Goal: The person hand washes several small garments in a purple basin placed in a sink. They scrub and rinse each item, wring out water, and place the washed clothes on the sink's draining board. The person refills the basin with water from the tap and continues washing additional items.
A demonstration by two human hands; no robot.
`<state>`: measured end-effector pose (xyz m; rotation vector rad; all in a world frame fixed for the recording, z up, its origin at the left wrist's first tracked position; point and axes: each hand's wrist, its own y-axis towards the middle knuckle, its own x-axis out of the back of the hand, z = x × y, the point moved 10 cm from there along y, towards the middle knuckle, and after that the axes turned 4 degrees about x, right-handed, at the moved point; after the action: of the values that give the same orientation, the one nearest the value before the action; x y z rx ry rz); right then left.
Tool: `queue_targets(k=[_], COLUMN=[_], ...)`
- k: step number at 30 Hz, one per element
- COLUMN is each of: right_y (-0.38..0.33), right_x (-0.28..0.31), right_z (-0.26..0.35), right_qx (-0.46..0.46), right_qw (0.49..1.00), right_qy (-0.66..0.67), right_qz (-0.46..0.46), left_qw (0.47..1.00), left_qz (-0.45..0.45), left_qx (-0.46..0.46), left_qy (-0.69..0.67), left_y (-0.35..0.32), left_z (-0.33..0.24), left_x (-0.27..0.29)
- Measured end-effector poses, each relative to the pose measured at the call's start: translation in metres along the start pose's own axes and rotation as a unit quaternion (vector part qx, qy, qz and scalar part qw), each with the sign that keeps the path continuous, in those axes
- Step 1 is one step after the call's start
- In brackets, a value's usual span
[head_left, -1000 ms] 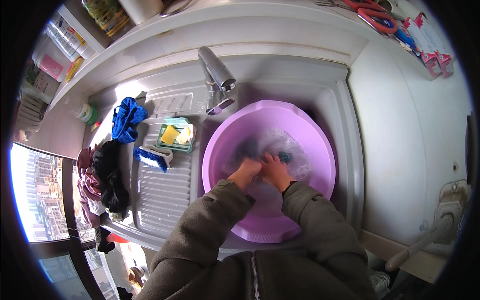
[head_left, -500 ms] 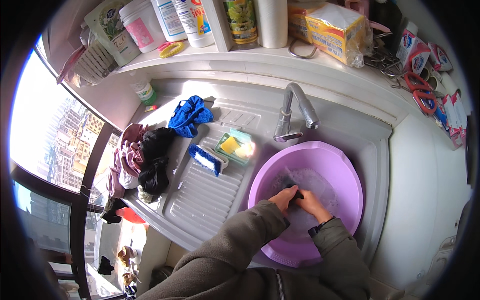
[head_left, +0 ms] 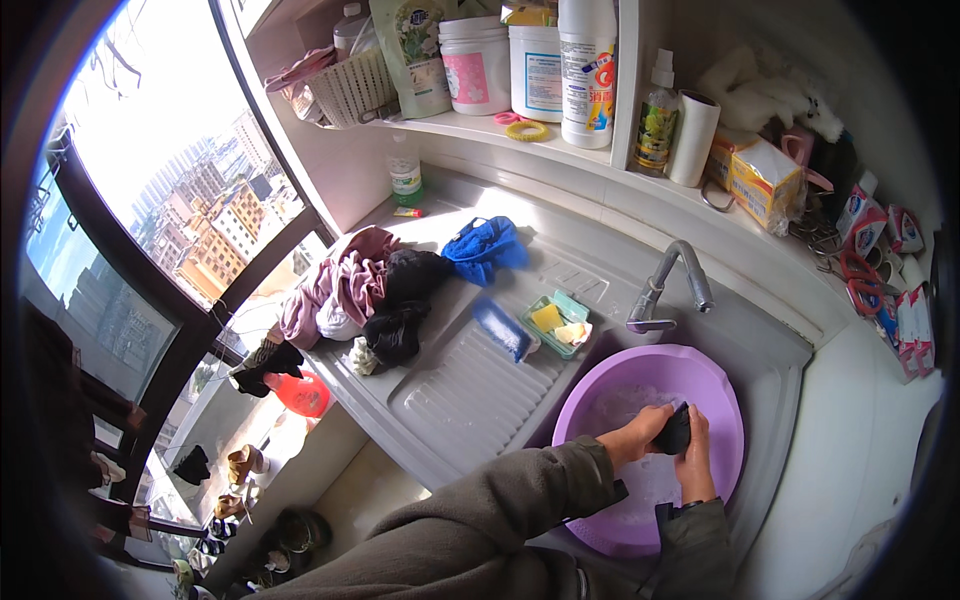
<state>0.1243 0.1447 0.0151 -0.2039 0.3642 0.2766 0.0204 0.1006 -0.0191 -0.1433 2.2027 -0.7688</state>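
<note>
A purple plastic basin with soapy water sits in the sink under the metal tap. Both of my hands are over the basin. My left hand and my right hand close together on a small dark wet cloth, held just above the water. My forearms in olive sleeves come in from the lower edge.
On the ribbed drainboard lie a blue brush and a green soap dish. A pile of pink, black and blue clothes lies at its far end. Bottles, tubs and boxes fill the shelf. A window is at the left.
The view has swung left and up, so the basin now lies at the lower right. My hands still knead the dark cloth in the basin.
</note>
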Motion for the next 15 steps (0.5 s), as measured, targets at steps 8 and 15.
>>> queue_targets(k=[8,15], right_y=[-0.014,-0.028], right_x=[-0.017,-0.059], right_z=[-0.03,0.003], right_qx=[-0.097,-0.044], right_qw=[0.991,0.985], right_qy=[0.075,-0.064], right_qz=[0.062,0.151], left_qw=[0.992,0.964], left_qz=[0.01,0.028], left_qx=[0.055,-0.007], left_qy=[0.114,0.264], left_y=[-0.075,-0.094], left_z=[0.003,0.002], left_x=[-0.009,0.001])
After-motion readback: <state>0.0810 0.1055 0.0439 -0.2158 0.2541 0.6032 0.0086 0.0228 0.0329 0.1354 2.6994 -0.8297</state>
